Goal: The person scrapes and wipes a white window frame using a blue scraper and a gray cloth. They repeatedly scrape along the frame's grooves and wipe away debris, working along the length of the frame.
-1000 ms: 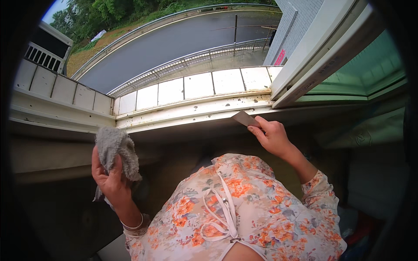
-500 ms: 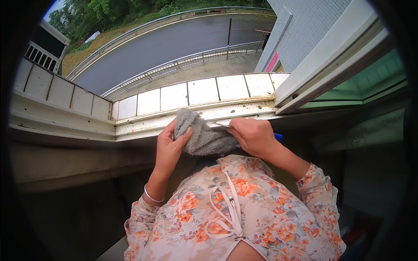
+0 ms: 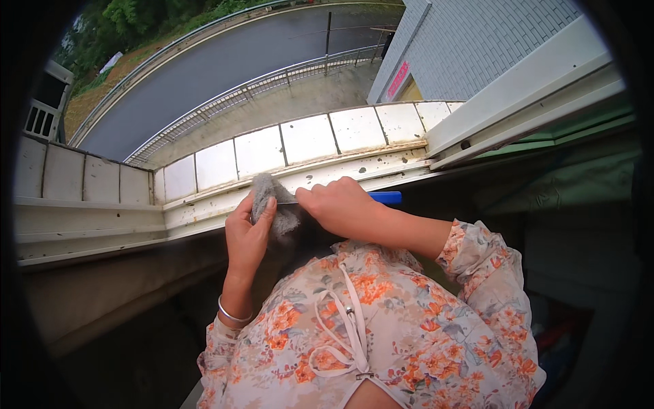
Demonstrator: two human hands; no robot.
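Note:
My left hand (image 3: 246, 235) pinches a fuzzy grey cloth (image 3: 267, 192) between thumb and fingers, just above the inner edge of the window sill. To its right, my right hand (image 3: 337, 206) is closed around a tool with a blue handle (image 3: 387, 198). The handle sticks out past the heel of that hand, while a thin grey metal part runs left from the fist to the cloth. Its tip is hidden at the cloth, so I cannot tell the tool's exact kind.
Ahead lies the white sliding-window track (image 3: 197, 213), spotted with dirt, and beyond it a white tiled ledge (image 3: 259, 153). A window frame (image 3: 518, 88) closes off the right side. Outside, far below, are a railing (image 3: 272, 82) and a road (image 3: 204, 88).
The cloth is bunched up smaller in my left hand. More of the blue handle shows behind my right fist. Both hands appear further left as the view has turned.

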